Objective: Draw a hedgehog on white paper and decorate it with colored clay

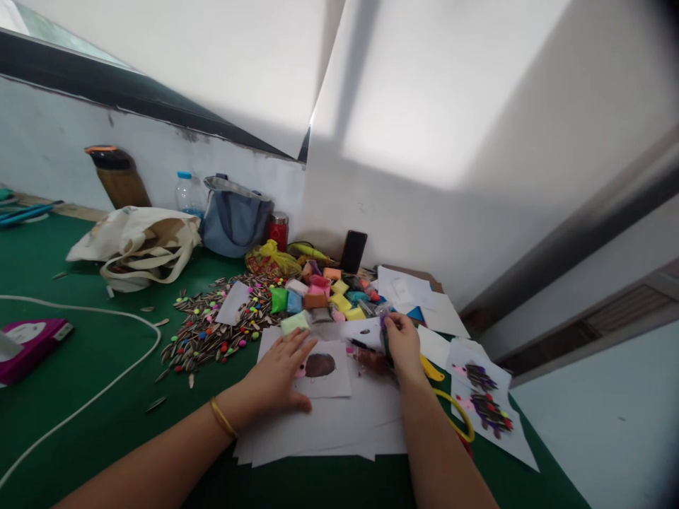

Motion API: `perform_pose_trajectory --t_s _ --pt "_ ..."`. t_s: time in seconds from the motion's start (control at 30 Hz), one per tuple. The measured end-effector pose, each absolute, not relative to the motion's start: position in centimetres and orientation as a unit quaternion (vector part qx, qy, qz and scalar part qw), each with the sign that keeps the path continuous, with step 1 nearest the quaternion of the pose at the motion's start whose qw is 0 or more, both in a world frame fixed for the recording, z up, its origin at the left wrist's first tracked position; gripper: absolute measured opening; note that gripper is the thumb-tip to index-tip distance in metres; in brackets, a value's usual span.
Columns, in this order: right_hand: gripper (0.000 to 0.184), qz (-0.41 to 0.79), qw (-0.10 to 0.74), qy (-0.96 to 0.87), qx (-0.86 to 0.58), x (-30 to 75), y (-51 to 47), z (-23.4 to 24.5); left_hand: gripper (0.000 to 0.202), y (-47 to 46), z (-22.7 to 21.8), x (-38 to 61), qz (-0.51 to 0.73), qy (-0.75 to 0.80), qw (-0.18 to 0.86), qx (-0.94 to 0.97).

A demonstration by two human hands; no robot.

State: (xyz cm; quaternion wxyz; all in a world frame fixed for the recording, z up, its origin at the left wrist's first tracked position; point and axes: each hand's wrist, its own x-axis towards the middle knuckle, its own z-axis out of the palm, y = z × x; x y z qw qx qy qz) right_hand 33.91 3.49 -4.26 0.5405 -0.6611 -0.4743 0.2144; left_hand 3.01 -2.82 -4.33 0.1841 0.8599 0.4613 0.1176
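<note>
My left hand point(279, 375) lies flat with fingers spread on a white paper point(326, 378) bearing a dark brown clay blob point(320, 365) with a pink tip. My right hand point(402, 343) is closed in a pinch around a small dark, purplish thing that I cannot make out, just above the sheets of paper. Packets of coloured clay point(318, 297) lie right behind both hands. A gold bangle point(223, 418) circles my left wrist.
A heap of sunflower seeds and coloured beads point(212, 329) spreads at the left on the green table point(79, 382). Finished paper hedgehog pictures point(485, 403) and yellow scissors point(456, 413) lie at the right. Bags point(138, 244), bottles, a phone point(353, 251) and a white cable point(122, 367) stand around.
</note>
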Motion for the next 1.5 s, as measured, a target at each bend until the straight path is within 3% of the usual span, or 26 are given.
perform_pose_trajectory --t_s 0.23,0.47,0.63,0.8,0.93,1.03,1.13,1.5 --pt "0.040 0.243 0.607 -0.399 -0.642 35.9 3.7 -3.8 0.119 -2.8 -4.5 3.0 0.126 0.456 0.180 0.862" --pt "0.035 0.333 0.537 -0.500 -0.592 33.2 2.3 -2.7 0.115 -2.8 -4.3 2.9 0.149 0.447 0.180 0.864" --pt "0.014 0.312 0.395 -0.706 -0.499 27.3 -0.5 -1.6 0.073 -3.4 -2.8 3.2 0.300 0.467 0.164 0.815" --pt "0.016 0.308 0.333 -0.786 -0.420 24.5 -2.0 -1.1 0.038 -3.2 -2.2 3.6 0.392 0.481 0.327 0.712" --pt "0.023 0.183 0.371 -0.746 -0.521 28.2 0.1 -0.8 0.032 -2.3 -2.2 3.6 0.475 0.485 0.432 0.594" --pt "0.023 0.079 0.286 -0.706 -0.643 31.4 2.5 -1.2 0.033 -1.7 -2.1 3.7 0.518 0.487 0.490 0.505" --pt "0.021 0.063 0.202 -0.712 -0.669 32.7 4.2 -2.0 0.035 -1.5 -2.3 3.8 0.525 0.489 0.513 0.471" --pt "0.010 0.029 0.122 -0.723 -0.680 31.9 4.8 -2.3 0.030 -1.3 -3.2 3.6 0.501 0.499 0.471 0.527"
